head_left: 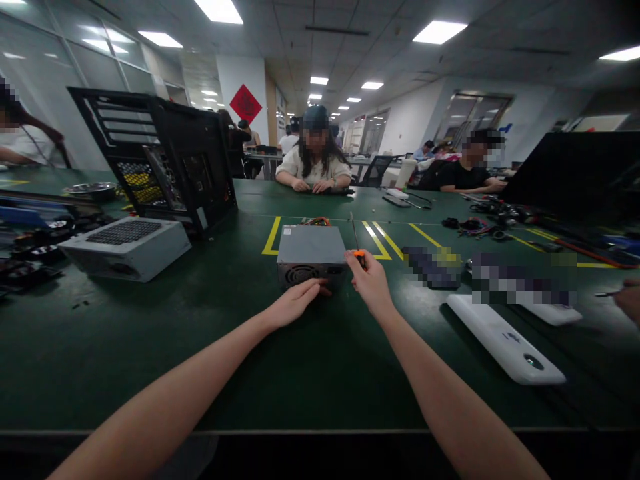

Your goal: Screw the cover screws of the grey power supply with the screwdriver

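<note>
OK, on my feed: gray PSU box (313, 243) sits mid-table, dead ahead of me, its front w/ the round fan grille (301, 274) facing my way. Colored wires (320, 221) poke up at its back. Left hand (299, 299) is at the box's lower front edge, fingers reaching along toward the right; can't tell from here how wide it's spread or if it grips anything. Right hand (373, 281) is an easy call: narrow, fingers closed on the orange handle of a screwdriver (359, 254), just beside the box's right front corner, shaft pointing up. Yellow tape (271, 239) marks the green table (320, 380) either side of the box.

Over on the L: 2nd gray box (135, 243), vented top, approx. in front of a black PC case (185, 160) standing open-framed; metal bowl (93, 191) behind. On the R, nearest: white slab (500, 337) w/ a round dark spot, lying flat, plus a blurred-out dark item (433, 268), can't ID it. Cable tangle (465, 227) further back. Someone else's hand (629, 303) shows at the far R edge, holding smth. metallic. Across the table, a person in a light top (315, 160), both hands on a dark item; another person in black (470, 170) sits farther R.
</note>
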Demonstrator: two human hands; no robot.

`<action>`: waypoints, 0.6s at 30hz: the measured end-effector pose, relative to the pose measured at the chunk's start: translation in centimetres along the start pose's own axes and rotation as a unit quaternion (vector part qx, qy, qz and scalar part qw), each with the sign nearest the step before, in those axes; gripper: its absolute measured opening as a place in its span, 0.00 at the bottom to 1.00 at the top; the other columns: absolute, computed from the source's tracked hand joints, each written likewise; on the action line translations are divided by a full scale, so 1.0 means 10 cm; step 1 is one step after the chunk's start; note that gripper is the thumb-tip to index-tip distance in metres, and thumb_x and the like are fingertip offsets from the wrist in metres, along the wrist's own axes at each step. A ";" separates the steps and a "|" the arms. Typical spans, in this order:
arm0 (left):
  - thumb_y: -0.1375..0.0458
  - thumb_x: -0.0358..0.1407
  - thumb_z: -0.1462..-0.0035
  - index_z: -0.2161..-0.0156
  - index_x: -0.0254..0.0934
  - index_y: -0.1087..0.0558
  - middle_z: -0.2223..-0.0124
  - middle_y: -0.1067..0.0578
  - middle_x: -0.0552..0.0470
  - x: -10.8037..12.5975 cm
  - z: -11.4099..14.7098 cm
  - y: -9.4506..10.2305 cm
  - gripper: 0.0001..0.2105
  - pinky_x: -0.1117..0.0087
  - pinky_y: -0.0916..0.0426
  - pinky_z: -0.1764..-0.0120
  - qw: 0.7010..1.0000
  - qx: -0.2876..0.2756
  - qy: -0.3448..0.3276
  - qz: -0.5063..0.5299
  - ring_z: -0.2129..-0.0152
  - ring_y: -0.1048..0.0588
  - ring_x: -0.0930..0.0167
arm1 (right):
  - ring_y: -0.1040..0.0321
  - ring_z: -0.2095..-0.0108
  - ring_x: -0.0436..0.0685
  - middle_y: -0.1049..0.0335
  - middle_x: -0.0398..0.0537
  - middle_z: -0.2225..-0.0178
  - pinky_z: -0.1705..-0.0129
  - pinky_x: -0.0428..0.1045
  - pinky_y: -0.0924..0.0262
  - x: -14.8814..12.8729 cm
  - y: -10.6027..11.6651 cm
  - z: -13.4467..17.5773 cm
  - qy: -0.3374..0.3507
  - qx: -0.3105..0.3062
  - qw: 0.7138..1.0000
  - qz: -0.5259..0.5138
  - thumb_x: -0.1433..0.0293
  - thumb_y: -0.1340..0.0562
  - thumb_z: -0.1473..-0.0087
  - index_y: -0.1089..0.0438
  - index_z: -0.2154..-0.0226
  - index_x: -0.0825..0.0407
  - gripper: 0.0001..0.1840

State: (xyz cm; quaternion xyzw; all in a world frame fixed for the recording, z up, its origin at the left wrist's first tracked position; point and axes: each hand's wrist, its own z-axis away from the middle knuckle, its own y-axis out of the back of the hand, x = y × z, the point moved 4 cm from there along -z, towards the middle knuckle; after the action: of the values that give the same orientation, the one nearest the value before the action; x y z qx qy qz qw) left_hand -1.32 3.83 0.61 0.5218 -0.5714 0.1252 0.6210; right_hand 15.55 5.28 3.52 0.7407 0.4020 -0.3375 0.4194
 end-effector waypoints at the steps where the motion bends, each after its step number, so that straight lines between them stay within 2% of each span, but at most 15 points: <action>1: 0.63 0.43 0.38 0.44 0.35 0.42 0.50 0.29 0.48 -0.02 0.00 0.02 0.22 0.64 0.47 0.45 0.999 -0.001 0.016 0.045 0.50 0.35 0.70 | 0.43 0.82 0.48 0.41 0.41 0.79 0.81 0.44 0.48 0.00 0.00 0.00 -0.006 0.001 1.000 -0.009 0.48 0.49 0.51 0.35 0.68 0.51 0.24; 6: 0.70 0.47 0.39 0.41 0.37 0.46 0.43 0.36 0.49 -0.03 0.02 0.05 0.27 0.59 0.55 0.42 0.980 -0.035 0.063 0.184 0.42 0.45 0.68 | 0.43 0.83 0.47 0.40 0.41 0.80 0.82 0.44 0.48 0.01 0.01 0.00 -0.034 0.009 0.998 -0.049 0.47 0.50 0.50 0.34 0.68 0.51 0.25; 10: 0.70 0.47 0.39 0.40 0.42 0.48 0.41 0.40 0.53 0.05 0.05 0.05 0.26 0.56 0.62 0.41 0.969 -0.072 0.066 0.229 0.40 0.51 0.68 | 0.44 0.83 0.46 0.40 0.41 0.79 0.82 0.43 0.49 0.01 0.01 0.00 -0.042 0.012 0.997 -0.065 0.48 0.48 0.51 0.33 0.69 0.52 0.24; 13: 0.68 0.46 0.38 0.41 0.44 0.46 0.41 0.40 0.54 0.08 0.07 0.08 0.24 0.56 0.66 0.41 0.962 -0.082 0.059 0.252 0.40 0.52 0.68 | 0.45 0.84 0.45 0.41 0.40 0.79 0.83 0.43 0.50 0.01 0.01 0.01 -0.045 0.011 0.996 -0.076 0.49 0.47 0.51 0.33 0.70 0.51 0.23; 15: 0.65 0.45 0.38 0.42 0.41 0.44 0.43 0.36 0.51 0.06 0.06 0.13 0.23 0.56 0.62 0.41 0.963 -0.065 0.051 0.257 0.41 0.48 0.68 | 0.46 0.84 0.44 0.41 0.40 0.79 0.84 0.43 0.51 0.01 0.01 0.01 -0.048 0.013 0.995 -0.087 0.50 0.46 0.51 0.34 0.71 0.51 0.21; 18: 0.58 0.42 0.39 0.44 0.35 0.40 0.49 0.30 0.45 -0.02 0.05 0.22 0.21 0.58 0.48 0.45 0.971 -0.011 0.038 0.235 0.48 0.36 0.66 | 0.45 0.85 0.44 0.39 0.40 0.75 0.86 0.43 0.51 0.01 0.02 0.00 -0.053 0.024 0.992 -0.112 0.52 0.46 0.51 0.38 0.69 0.50 0.19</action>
State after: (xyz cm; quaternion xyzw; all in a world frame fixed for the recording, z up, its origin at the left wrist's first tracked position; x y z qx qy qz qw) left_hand -3.36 4.48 1.45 0.3610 -0.6554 0.2807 0.6011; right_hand 15.80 5.23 3.50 0.6822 0.4513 -0.4303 0.3818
